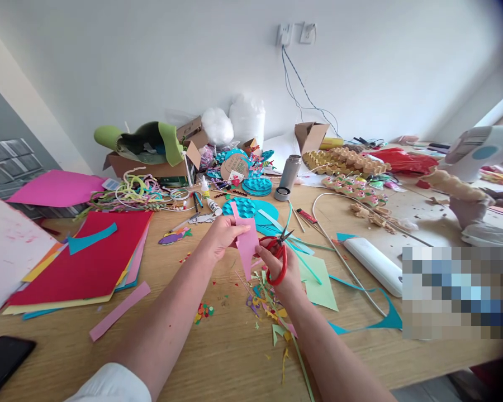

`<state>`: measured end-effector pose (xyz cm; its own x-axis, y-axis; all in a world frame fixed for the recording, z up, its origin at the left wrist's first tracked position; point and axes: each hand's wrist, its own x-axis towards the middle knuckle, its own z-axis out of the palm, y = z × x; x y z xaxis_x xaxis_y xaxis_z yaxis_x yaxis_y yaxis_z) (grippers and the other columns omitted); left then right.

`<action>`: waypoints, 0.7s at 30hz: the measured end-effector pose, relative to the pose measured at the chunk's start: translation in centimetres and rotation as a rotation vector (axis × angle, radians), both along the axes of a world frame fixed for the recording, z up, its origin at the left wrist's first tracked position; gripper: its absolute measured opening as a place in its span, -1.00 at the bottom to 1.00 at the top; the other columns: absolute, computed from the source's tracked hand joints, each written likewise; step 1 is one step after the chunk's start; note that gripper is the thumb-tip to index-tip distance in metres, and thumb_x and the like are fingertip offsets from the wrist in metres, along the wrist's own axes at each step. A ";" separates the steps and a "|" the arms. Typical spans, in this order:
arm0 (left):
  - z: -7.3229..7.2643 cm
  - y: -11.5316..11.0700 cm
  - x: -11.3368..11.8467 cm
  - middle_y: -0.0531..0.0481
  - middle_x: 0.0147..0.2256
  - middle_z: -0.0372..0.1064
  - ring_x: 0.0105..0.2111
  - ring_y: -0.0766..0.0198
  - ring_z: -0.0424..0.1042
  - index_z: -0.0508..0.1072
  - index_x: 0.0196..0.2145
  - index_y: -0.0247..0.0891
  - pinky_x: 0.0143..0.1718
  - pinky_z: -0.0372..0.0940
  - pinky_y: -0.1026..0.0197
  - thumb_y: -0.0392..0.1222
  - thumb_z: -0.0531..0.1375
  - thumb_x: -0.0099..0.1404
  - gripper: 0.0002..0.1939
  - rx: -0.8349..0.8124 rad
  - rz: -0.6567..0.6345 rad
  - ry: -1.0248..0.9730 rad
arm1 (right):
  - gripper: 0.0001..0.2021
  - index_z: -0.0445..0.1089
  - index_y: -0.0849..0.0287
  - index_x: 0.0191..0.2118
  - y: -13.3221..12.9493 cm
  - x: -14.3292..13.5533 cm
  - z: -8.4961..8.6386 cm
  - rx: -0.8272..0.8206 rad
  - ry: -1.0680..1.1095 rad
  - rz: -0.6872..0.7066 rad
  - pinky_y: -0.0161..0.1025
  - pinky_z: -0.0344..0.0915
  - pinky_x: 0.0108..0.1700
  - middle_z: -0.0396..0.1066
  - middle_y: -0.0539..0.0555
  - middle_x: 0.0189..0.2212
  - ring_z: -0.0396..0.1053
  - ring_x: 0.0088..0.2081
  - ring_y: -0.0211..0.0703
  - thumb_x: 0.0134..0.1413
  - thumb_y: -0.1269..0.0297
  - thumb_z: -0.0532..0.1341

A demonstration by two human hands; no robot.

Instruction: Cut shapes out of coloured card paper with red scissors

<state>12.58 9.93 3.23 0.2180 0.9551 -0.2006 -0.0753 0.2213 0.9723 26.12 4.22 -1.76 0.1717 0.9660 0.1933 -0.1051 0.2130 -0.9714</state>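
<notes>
A piece of pink paper (247, 245) with an uneven outline is pinched in my left hand (225, 235) above the middle of the table. My right hand (285, 273) holds red-handled scissors (283, 258), their dark blades pointing up and away from the paper. The thumb and a finger of that hand also touch the paper's right edge. Below both hands lie many small paper scraps (268, 304) in several colours. A pale green sheet (318, 282) rests just right of my right hand. Behind the paper is a blue paper disc (240, 207) with a bumpy surface.
At left are stacked coloured sheets (73, 262), a pink strip (119, 311) and a black phone (7, 363). Glue bottles (213, 206), a grey thermos (289, 174) and egg cartons (347, 159) stand farther back. A white tool (373, 265) and a curved blue cut-out (388, 318) lie at right.
</notes>
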 end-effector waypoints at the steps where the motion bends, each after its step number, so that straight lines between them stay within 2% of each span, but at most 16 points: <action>1: 0.0 -0.1 0.1 -0.08 -0.47 0.51 -0.50 0.23 0.46 0.54 -0.41 -0.35 -0.50 0.32 0.25 -0.13 0.41 -0.14 -0.69 0.003 -0.014 -0.001 | -0.77 0.38 0.17 -0.42 0.0 0.1 -0.1 0.016 0.010 -0.008 -0.23 0.31 -0.29 0.42 0.03 -0.48 0.37 -0.41 -0.15 -0.08 0.12 0.32; 6: 0.0 -0.2 0.3 -0.13 -0.44 0.52 -0.48 0.20 0.48 0.55 -0.39 -0.38 -0.42 0.38 0.16 -0.12 0.46 -0.24 -0.58 -0.028 -0.130 -0.046 | -0.80 0.37 0.17 -0.38 0.1 0.5 -0.4 0.063 0.002 -0.087 -0.23 0.30 -0.29 0.41 0.02 -0.46 0.37 -0.40 -0.15 -0.04 0.15 0.30; 10: -0.3 0.0 0.4 -0.10 -0.48 0.51 -0.49 0.19 0.48 0.53 -0.42 -0.38 -0.41 0.39 0.16 -0.13 0.45 -0.21 -0.62 0.011 -0.034 -0.040 | -0.70 0.37 0.18 -0.41 0.0 0.6 0.0 0.013 -0.072 -0.096 -0.23 0.32 -0.31 0.43 0.06 -0.49 0.39 -0.41 -0.13 -0.02 0.01 0.29; 15: -0.3 0.6 0.0 -0.06 -0.51 0.50 -0.54 0.23 0.46 0.51 -0.42 -0.37 -0.47 0.36 0.21 -0.13 0.41 -0.12 -0.69 0.109 0.094 -0.050 | -0.50 0.32 0.18 -0.49 -0.2 0.1 0.0 -0.152 -0.113 0.095 -0.30 0.26 -0.51 0.40 0.07 -0.60 0.34 -0.59 -0.21 0.06 -0.24 0.12; 21: -0.2 0.8 -0.4 -0.07 -0.52 0.51 -0.55 0.23 0.46 0.49 -0.45 -0.38 -0.46 0.37 0.20 -0.13 0.41 -0.13 -0.69 0.136 0.090 -0.084 | -0.47 0.30 0.18 -0.51 -0.3 0.0 -0.7 -0.187 -0.215 0.225 -0.35 0.21 -0.57 0.40 0.06 -0.62 0.31 -0.63 -0.26 0.06 -0.26 0.10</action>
